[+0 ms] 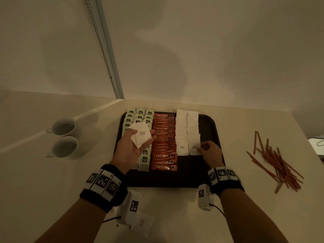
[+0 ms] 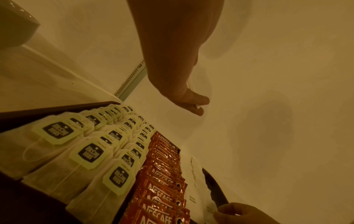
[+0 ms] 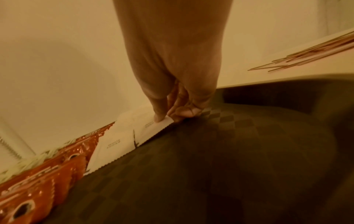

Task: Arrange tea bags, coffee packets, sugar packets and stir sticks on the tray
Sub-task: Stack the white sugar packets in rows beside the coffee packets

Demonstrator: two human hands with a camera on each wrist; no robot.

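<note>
**Laying the next sugar packet**

My right hand (image 1: pixel 209 151) pinches the front sugar packet (image 1: pixel 194 148) at the near end of the right sugar column, at about five o'clock on the tray (image 1: pixel 208 125). My left hand (image 1: pixel 130 149) cups a small stack of sugar packets (image 1: pixel 141 134) over the tea bags (image 2: pixel 90 153), at nine o'clock. I judge the trick is to square the packet's edge against its neighbour, overlapping like the coffee packets (image 1: pixel 164 137), then let go flat. The stir sticks (image 1: pixel 277 163) wait off-tray at three o'clock.
</note>
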